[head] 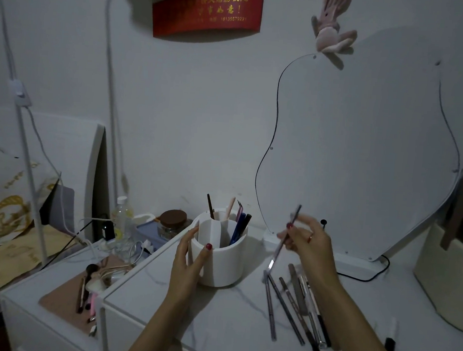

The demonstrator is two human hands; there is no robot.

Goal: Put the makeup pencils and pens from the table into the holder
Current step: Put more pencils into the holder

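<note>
Right hand (306, 242): raised above the bench (214, 325), fingers pinched on one slim makeup pencil (285, 238), held tilted, upper end toward the mirror (364, 146), lower end pointing down at the loose pencils.
Left hand (189, 257): open, fingers spread, palm against the left wall of the holder (220, 256); thumb on its front face.
Holder: white, round, divided into compartments, standing upright on the bench between the two hands. Several pens and pencils stand in its rear and right compartments; the near compartment looks empty, though the dim light makes this uncertain.
Loose pencils (292, 305): a fanned group lying flat on the bench, right of the holder, beneath the right forearm.
Side table, lower left: brushes (87, 286) on a tan mat, a brown-lidded jar (172, 224), a clear bottle (121, 222).
</note>
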